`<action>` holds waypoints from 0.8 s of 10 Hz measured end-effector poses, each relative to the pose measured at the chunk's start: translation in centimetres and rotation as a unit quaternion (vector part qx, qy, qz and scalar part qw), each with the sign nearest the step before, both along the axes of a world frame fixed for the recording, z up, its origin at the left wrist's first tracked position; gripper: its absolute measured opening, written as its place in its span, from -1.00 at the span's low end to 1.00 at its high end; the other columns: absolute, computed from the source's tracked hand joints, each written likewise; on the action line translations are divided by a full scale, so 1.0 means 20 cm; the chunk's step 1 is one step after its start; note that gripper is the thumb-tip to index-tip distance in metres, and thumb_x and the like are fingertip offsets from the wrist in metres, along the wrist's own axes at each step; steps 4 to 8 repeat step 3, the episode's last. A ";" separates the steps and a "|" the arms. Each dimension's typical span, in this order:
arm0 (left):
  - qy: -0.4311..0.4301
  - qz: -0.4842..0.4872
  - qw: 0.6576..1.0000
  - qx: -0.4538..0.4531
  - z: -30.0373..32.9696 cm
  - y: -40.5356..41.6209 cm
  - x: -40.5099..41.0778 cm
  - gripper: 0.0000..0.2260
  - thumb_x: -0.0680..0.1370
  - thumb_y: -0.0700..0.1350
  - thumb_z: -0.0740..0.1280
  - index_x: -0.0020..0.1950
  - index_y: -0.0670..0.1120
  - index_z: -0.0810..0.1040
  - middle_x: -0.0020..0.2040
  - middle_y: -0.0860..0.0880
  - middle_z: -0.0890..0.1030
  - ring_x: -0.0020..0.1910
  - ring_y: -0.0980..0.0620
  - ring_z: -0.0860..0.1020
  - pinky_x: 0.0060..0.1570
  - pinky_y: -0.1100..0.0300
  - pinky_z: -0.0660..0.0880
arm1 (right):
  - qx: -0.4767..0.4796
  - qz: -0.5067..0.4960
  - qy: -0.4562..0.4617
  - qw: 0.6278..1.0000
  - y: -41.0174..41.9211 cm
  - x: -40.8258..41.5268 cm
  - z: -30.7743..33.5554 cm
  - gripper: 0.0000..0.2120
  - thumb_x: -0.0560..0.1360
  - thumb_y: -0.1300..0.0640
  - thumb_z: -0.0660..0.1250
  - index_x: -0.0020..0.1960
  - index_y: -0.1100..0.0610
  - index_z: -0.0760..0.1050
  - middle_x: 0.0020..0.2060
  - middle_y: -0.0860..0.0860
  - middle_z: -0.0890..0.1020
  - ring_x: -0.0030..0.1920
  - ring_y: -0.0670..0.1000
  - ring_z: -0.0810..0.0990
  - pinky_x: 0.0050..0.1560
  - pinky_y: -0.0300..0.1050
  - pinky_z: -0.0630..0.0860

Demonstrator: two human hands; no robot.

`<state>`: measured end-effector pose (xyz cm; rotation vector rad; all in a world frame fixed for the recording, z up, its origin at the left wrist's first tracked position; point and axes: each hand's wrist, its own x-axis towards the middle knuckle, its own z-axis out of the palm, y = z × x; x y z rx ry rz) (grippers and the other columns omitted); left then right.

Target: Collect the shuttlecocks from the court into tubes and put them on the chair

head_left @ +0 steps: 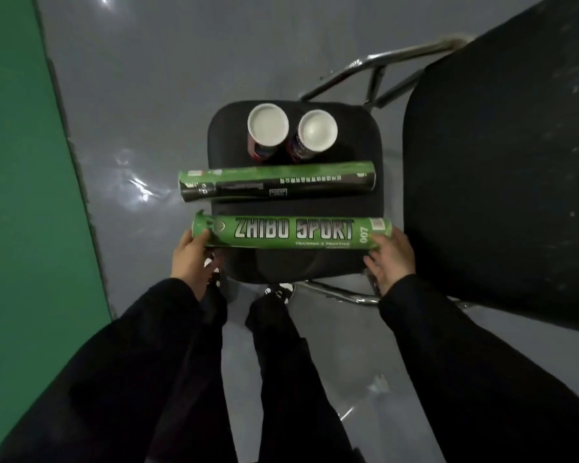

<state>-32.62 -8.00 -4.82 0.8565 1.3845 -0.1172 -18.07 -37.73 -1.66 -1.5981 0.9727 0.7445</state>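
Green, printed "ZHIBO SPORT", the near tube lay crosswise over the front of the chair seat. The left hand held its left end, thumb curled over the top, a grasping grip. The right hand cupped the right end, fingers wrapped around it. Just behind, apart from it, a second green tube lay crosswise on the seat. Two capped tubes stood upright at the back, side by side. A bigger black seat stood at the right on grey floor.
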 end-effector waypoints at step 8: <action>0.104 -0.114 0.984 0.083 0.06 0.03 -0.01 -0.59 0.68 -0.08 0.31 0.53 -0.10 0.42 0.33 -0.12 0.56 0.18 -0.06 0.58 0.23 -0.02 0.59 | -0.066 0.065 -0.072 0.993 -0.02 -0.08 0.03 -0.63 0.35 0.09 0.37 0.01 -0.36 0.60 -0.09 0.02 0.64 -0.03 0.04 0.63 0.03 0.07 0.54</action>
